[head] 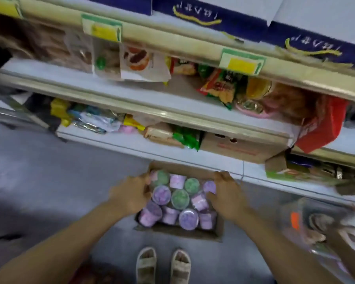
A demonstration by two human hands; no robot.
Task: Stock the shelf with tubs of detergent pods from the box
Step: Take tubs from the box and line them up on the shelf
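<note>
Your shelving [152,117] fills the upper view, its tiers crowded with packets, bare ledge along the fronts. Open grey floor [49,181] spreads left. The cardboard box [178,232] sits just below the lowest shelf edge, packed with tubs [179,198]. Your left hand [129,193] and right hand [226,193] curl over its side walls, gripping them.

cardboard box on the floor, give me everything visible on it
The cardboard box is brown, open-topped and shallow, and sits on the grey floor below the lowest shelf. It is packed with round tubs in purple, pink and green. The left hand and right hand touch its two sides; the grip is unclear.
</note>
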